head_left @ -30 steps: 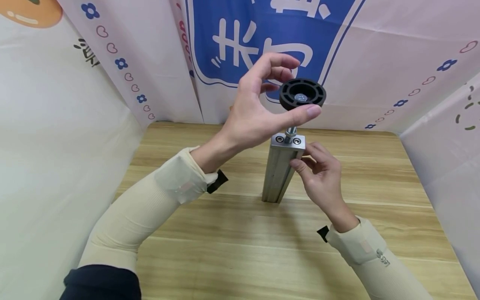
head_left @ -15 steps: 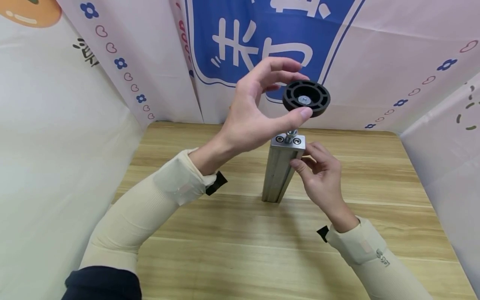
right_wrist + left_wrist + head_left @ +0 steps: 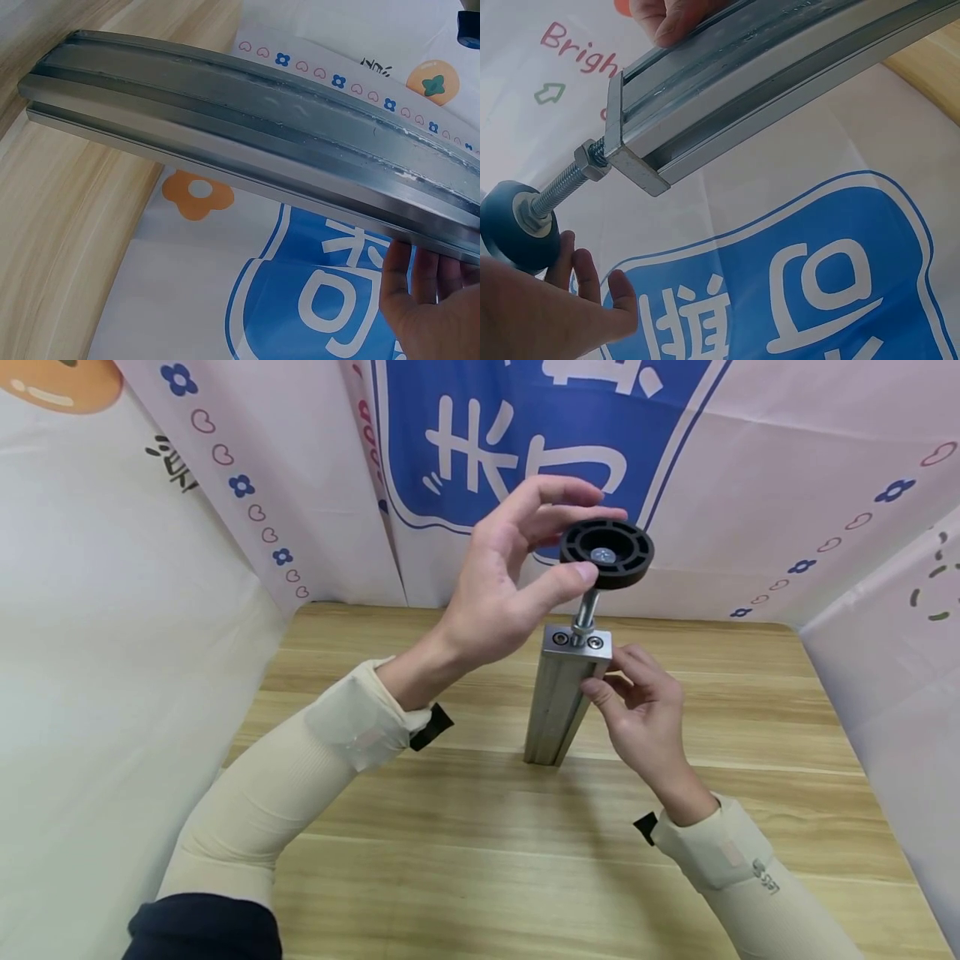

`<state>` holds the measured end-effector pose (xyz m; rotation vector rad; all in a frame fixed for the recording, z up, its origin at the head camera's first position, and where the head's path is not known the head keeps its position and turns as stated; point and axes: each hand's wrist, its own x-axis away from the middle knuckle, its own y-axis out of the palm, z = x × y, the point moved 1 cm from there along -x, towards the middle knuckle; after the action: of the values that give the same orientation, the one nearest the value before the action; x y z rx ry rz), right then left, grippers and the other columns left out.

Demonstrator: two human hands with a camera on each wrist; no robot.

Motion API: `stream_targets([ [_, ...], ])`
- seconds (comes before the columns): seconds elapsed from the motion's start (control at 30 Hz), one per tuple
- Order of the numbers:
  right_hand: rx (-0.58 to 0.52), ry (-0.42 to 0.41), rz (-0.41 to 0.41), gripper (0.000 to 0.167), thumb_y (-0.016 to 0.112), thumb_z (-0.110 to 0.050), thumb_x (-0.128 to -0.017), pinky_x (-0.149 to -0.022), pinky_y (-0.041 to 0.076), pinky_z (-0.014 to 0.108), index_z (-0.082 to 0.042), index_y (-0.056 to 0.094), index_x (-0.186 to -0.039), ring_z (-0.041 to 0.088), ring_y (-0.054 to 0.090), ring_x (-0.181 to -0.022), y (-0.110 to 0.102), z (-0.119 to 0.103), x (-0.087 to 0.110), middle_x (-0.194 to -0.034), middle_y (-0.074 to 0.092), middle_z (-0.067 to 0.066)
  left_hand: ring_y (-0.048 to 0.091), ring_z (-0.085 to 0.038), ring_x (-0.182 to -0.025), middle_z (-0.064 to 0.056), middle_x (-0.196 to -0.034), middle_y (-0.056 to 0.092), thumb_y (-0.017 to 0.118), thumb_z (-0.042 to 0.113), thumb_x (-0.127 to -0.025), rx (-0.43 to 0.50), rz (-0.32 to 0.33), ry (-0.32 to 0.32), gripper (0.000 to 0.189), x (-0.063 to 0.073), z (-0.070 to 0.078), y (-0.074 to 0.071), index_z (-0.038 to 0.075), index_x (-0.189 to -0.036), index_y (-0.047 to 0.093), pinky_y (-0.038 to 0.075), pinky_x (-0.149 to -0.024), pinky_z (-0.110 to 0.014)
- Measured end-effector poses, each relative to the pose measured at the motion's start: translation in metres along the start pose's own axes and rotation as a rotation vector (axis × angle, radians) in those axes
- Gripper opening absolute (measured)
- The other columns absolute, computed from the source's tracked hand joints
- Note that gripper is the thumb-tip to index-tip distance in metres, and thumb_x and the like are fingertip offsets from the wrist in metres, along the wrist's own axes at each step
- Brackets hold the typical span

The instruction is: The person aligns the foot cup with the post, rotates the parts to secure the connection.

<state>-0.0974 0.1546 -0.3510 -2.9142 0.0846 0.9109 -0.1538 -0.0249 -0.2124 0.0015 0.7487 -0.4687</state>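
Observation:
An aluminium profile [image 3: 557, 710] stands upright on the wooden table, with a metal end plate [image 3: 622, 142] held on by two screws. Out of its top rises a threaded rod [image 3: 588, 610], carrying a hex nut [image 3: 592, 160] close to the plate. The rod bears a round black levelling foot [image 3: 621, 578], hollow side up and slightly tilted. My left hand [image 3: 498, 581] pinches the foot's rim between thumb and fingers, thumb at the near left side. Lower down, my right hand [image 3: 641, 718] grips the profile's right side near its top; its fingertips are partly hidden behind the profile.
The wooden table [image 3: 450, 852] extends around the profile. Behind it hangs a printed cloth [image 3: 675, 593] with a blue sign, and more white cloth [image 3: 112, 635] encloses the left and right sides.
My left thumb has slid left along the foot's rim while the fingers reach further right. The foot leaned right, then back left, exposing more of the rod. My right hand stays put.

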Motion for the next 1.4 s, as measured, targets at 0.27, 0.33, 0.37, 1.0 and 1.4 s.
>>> stream_targets([
  [0.27,-0.014,-0.007,0.004,0.038,0.071,0.02,-0.085,-0.077,0.059,0.016,0.015,0.07,-0.123,0.007,0.064,-0.088,-0.0013,-0.0001,0.0006,-0.099,0.067,-0.008,0.064,-0.017,-0.126,-0.022,-0.136,0.066,0.074,0.009,-0.086,-0.027,0.014,-0.025,0.055,-0.001,0.0038,0.003,-0.008,-0.134,0.054,0.049,-0.106,-0.033],
  [0.33,-0.03,-0.007,0.005,0.037,0.071,0.02,-0.085,-0.078,0.059,0.017,0.016,0.07,-0.122,0.007,0.064,-0.089,-0.0013,0.0,0.0006,-0.099,0.067,-0.007,0.063,-0.016,-0.125,-0.019,-0.135,0.065,0.078,0.01,-0.084,-0.046,0.024,-0.039,0.058,-0.0021,0.0053,0.0037,-0.006,-0.134,0.055,0.049,-0.105,-0.033],
  [0.37,-0.032,-0.007,0.006,0.037,0.072,0.02,-0.085,-0.079,0.059,0.017,0.016,0.07,-0.122,0.007,0.065,-0.09,-0.0014,-0.0001,0.0006,-0.099,0.067,-0.007,0.062,-0.015,-0.124,-0.017,-0.134,0.065,0.08,0.01,-0.082,-0.057,0.03,-0.047,0.06,-0.0027,0.0059,0.004,-0.005,-0.135,0.055,0.05,-0.105,-0.032],
  [1.0,-0.015,-0.012,-0.009,0.038,0.072,0.02,-0.085,-0.082,0.061,0.019,0.016,0.069,-0.122,0.006,0.065,-0.091,-0.0026,0.0025,0.0001,-0.1,0.067,-0.008,0.059,-0.013,-0.113,-0.009,-0.119,0.065,0.092,0.018,-0.074,-0.18,0.096,-0.109,0.077,-0.0031,0.0051,0.0064,0.003,-0.139,0.055,0.048,-0.102,-0.029],
  [1.4,-0.017,-0.016,-0.009,0.035,0.073,0.015,-0.087,-0.082,0.06,0.018,0.014,0.07,-0.123,0.007,0.065,-0.09,-0.0019,0.0025,0.0008,-0.1,0.067,-0.007,0.061,-0.013,-0.113,-0.014,-0.12,0.069,0.086,0.012,-0.08,-0.137,0.074,-0.107,0.066,-0.0003,0.0053,0.0069,-0.001,-0.136,0.054,0.05,-0.102,-0.029],
])
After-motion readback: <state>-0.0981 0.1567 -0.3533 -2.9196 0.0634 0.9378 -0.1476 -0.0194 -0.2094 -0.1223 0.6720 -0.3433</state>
